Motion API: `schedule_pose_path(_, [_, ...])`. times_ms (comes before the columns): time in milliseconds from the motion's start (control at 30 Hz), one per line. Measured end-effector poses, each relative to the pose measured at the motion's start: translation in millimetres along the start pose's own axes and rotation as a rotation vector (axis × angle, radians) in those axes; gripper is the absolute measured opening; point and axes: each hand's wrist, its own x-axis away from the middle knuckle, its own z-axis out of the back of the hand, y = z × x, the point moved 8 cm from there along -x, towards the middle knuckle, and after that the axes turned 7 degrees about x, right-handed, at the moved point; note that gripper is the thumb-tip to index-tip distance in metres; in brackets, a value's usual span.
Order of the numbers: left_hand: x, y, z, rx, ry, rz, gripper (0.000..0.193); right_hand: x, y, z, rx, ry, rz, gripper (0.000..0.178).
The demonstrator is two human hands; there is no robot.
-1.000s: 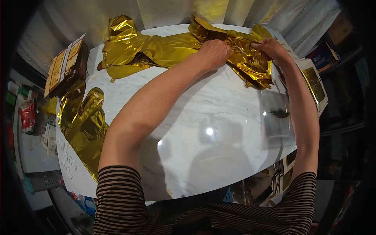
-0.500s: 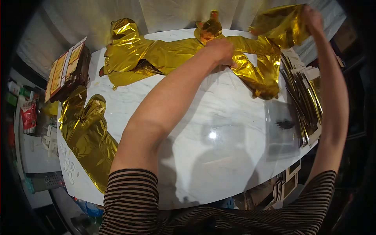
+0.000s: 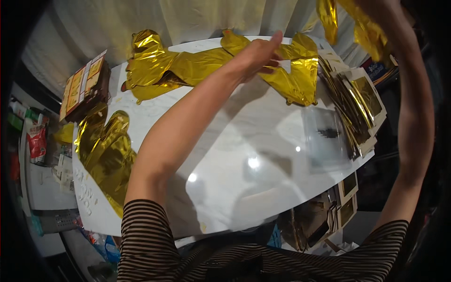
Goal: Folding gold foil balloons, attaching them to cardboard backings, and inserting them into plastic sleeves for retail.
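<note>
Flat, uninflated gold foil balloons (image 3: 202, 66) lie overlapping along the far side of the white marbled table (image 3: 221, 178). Just above their right part is my left hand (image 3: 256, 56), its fingers apart and nothing held in them. At the upper right my right hand (image 3: 383, 11) is raised off the table, blurred and partly cut off by the picture's edge. From it hangs another gold foil balloon (image 3: 369, 35), crumpled and in motion. A further gold foil balloon (image 3: 108, 160) rests at the table's left edge, partly behind my left arm.
A stack of printed packs (image 3: 84, 87) stands at the far left corner. Along the right edge lie several flat foil packets with cardboard (image 3: 350, 105) and a clear plastic bag (image 3: 326, 141). More packets (image 3: 319, 216) sit below the front right edge. A pale curtain (image 3: 197, 21) hangs behind.
My right hand has gone up, pulling its foil balloon off the table. My left hand has come off the foil and its fingers have spread. The whole view has shifted slightly.
</note>
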Motion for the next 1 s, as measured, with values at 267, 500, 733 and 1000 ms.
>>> schedule_pose_path(267, [167.8,-9.6,-43.3,0.826,-0.179,0.148,0.105,220.5,-100.8,39.6,-0.391,-0.033,0.542,0.008])
schedule_pose_path(500, [230.9,-19.3,70.4,0.514,0.225,-0.072,0.029,321.4,-154.7,71.8,-0.594,-0.109,0.627,0.015])
schedule_pose_path(733, [298.9,-27.3,144.0,0.2,0.593,-0.073,0.049,377.1,-183.6,54.9,-0.921,-0.593,0.656,0.057])
schedule_pose_path(1000, [314.5,-35.7,144.0,-0.418,0.327,0.018,0.075,360.7,-180.2,-48.2,-0.906,-0.413,0.702,0.067])
